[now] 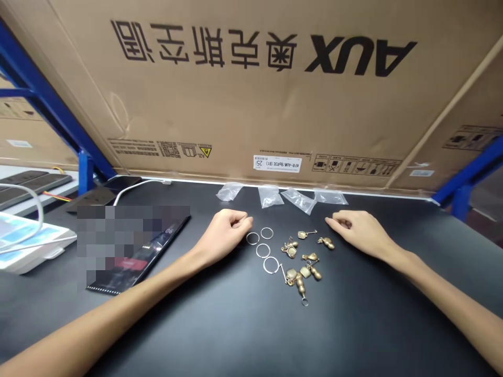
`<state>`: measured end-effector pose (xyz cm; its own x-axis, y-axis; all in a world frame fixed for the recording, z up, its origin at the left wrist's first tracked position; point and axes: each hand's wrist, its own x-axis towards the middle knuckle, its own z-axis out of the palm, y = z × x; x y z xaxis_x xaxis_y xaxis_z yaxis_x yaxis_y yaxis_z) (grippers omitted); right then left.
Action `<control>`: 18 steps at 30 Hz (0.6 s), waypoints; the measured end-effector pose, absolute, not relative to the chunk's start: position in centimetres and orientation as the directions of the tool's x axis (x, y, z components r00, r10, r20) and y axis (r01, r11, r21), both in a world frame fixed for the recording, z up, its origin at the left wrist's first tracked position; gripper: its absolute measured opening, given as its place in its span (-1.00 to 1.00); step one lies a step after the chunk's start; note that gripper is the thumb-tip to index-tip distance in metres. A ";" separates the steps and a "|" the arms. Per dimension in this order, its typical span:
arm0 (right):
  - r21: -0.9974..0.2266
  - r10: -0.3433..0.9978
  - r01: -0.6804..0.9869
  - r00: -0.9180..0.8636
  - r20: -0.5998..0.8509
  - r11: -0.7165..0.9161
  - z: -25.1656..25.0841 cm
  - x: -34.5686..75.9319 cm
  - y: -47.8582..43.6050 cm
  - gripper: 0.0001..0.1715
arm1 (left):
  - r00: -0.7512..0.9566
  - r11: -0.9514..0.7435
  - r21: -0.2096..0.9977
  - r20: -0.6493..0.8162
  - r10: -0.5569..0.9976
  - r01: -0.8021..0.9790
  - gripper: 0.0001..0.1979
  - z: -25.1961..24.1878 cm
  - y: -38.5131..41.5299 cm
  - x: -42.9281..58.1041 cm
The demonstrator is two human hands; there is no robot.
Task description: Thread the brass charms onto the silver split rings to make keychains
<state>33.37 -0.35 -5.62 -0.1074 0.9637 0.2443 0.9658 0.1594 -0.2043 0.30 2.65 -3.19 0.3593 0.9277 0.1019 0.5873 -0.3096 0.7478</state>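
Note:
My left hand (228, 230) rests on the black tabletop with its fingers curled closed, beside several silver split rings (252, 239). No object shows in it. On the other side, my right hand (359, 230) is also curled closed with nothing visible in it. Between the hands lie several small brass-coloured charms, among them a gourd-shaped pendant (301, 284), another gourd (327, 242) nearest my right hand, and a squarish charm (302, 234) with a thin stem. Some charms overlap in a loose cluster, so their small fittings are hard to make out.
Several clear plastic bags (270, 196) lie along the back edge, below a large cardboard box (236, 115). A dark tablet-like device (157, 246), partly pixelated, sits at left near a white cable (128, 191) and a white-and-blue box (31, 241). Blue frame posts (463, 173) stand at both sides.

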 end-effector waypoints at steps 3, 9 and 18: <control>-0.203 0.963 0.966 -0.108 0.248 0.161 -5.6 33.3 -0.5 -0.48 | 0.368 -0.320 0.744 0.107 0.924 0.587 -0.66 -3.3 2.6 0.2; -0.200 0.962 0.966 -0.111 0.248 0.163 -5.4 33.2 -0.4 -0.47 | 0.381 -0.338 0.724 0.112 0.918 0.602 -0.66 -3.4 2.5 0.2; -0.190 0.964 0.969 -0.107 0.244 0.156 -5.6 33.3 -0.4 -0.49 | 0.418 -0.519 0.568 0.309 0.854 0.639 -0.67 -2.4 2.7 -0.2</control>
